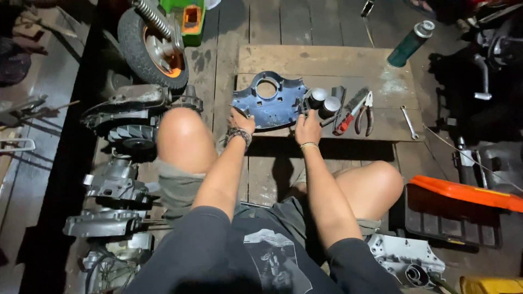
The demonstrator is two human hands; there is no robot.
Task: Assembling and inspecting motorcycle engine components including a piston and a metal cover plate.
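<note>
Left hand (239,121) gripping blue cover plate (269,100) at seven o'clock, steadying it on wooden worktop (327,60); right hand (308,128) closing on twin black cylinders (322,103).

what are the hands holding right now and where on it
Both hands grip the blue-grey metal cover plate on the wooden board: left hand at its lower left edge, right hand at its lower right corner.

Dark plank floor (272,22), lit from above. A low wooden board (327,60) lies at center; engine parts (117,185) at nine o'clock, orange tray (468,193) at four.
</note>
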